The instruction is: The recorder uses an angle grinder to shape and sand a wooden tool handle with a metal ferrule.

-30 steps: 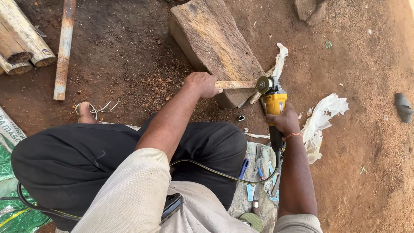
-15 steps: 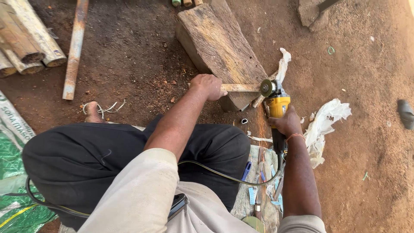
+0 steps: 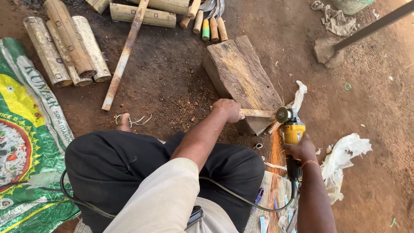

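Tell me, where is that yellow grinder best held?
By its rear handle, from behind and above, as the right hand does: the grinder has its spinning disc at the front throwing sparks, so the back is safest.

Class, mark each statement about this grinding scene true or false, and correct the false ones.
1. The right hand holds a yellow grinder. True.
2. The left hand holds a hammer. False: it grips a thin strip laid across a wooden block.
3. Sparks fall below the grinder's disc. True.
4. The grinder has no cord. False: a black cable runs from it across the lap.
5. Bamboo pieces lie at upper left. True.
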